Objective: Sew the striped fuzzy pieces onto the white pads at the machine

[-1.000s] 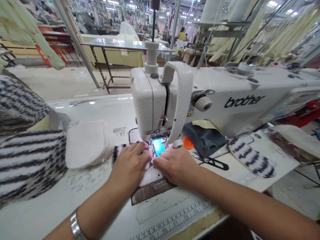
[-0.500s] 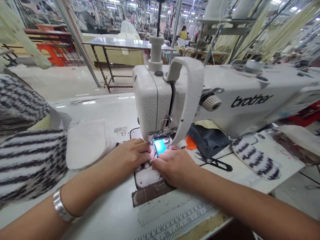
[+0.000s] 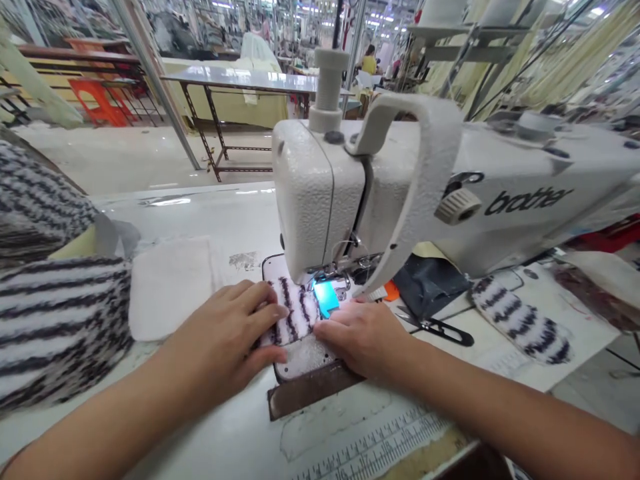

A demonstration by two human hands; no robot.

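A black-and-white striped plush fabric piece (image 3: 296,310) lies flat under the needle area of the white sewing machine (image 3: 306,193). My left hand (image 3: 227,327) rests on its left edge, fingers spread, thumb apart. Close to the presser foot, my right hand (image 3: 367,333) has its fingers curled together at the fabric's right edge, pinching it; the fingertips are partly hidden. Between the fabric and those fingers is a bright blue patch (image 3: 327,298), strongly lit by the machine's lamp. I cannot tell whether it is a label or cloth.
Striped plush pieces (image 3: 65,327) are piled at left, beside white fabric pieces (image 3: 167,287). Right of the needle lie black thread snips (image 3: 445,330), dark cloth (image 3: 430,283), an orange item (image 3: 391,291) and another striped piece (image 3: 523,320). A ruler strip (image 3: 375,450) runs along the front.
My left hand has moved back left from the needle and spread its fingers, uncovering the striped fabric. My right hand stays close to the blue patch. The view has shifted slightly.
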